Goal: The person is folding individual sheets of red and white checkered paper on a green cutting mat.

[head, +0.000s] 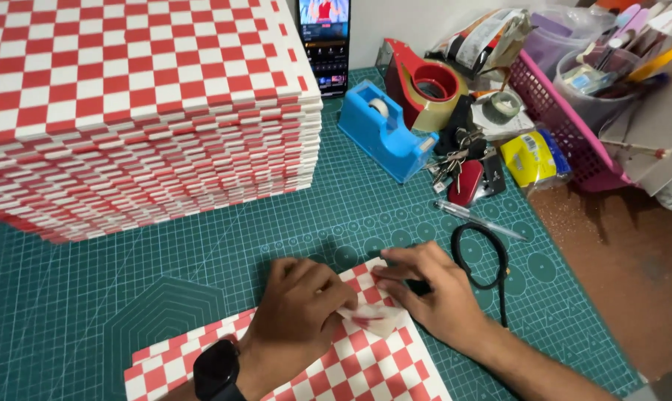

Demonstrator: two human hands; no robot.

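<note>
Green cutting mat [202, 260], tall stack of checkered sheets [143, 111] behind. Checkered sheet [351, 364] flat under both hands. Left hand [302, 308] and right hand [425, 289] knuckles-up, fingertips pinching folded white corner [377, 318].

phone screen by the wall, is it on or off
On. The phone stands upright against the wall behind the checkered stack, and its screen is lit, showing a bright picture at the top and rows of small items below.

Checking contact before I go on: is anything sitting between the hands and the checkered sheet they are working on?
Nothing visible. The left hand and right hand both rest directly on the red-and-white checkered sheet, pinching a small whitish piece at its top edge. The black cord lies beside the right hand, off the sheet.
</note>
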